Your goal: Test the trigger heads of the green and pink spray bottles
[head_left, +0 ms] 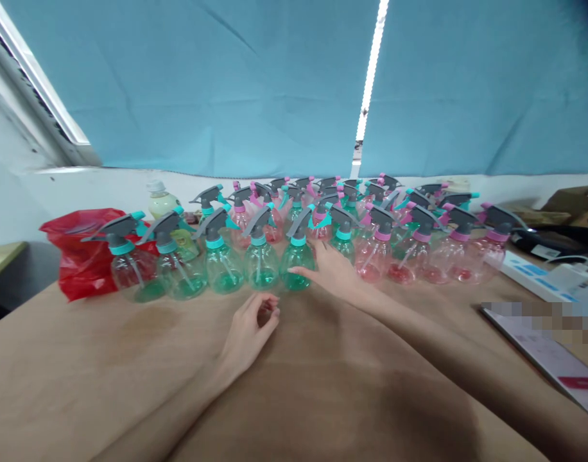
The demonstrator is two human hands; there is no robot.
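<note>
My right hand point(335, 273) is at a green spray bottle point(296, 256) in the front row. Its thumb lies across the front of the bottle and its fingers go round the right side, partly hidden. The bottle stands upright, with a grey and turquoise trigger head and green tint at its base. My left hand point(250, 330) rests on the table just in front of the row, fingers loosely curled in with nothing in them. Left of the held bottle is another green spray bottle point(262, 263); to the right stands a pink spray bottle point(371, 256).
Several more green and pink spray bottles stand in rows behind. A red plastic bag point(85, 256) is at the left, with a pale capped bottle point(160, 200) behind it. On the right lie a power strip point(529, 276) and a tablet-like device point(539, 356) on the wooden table point(106, 359).
</note>
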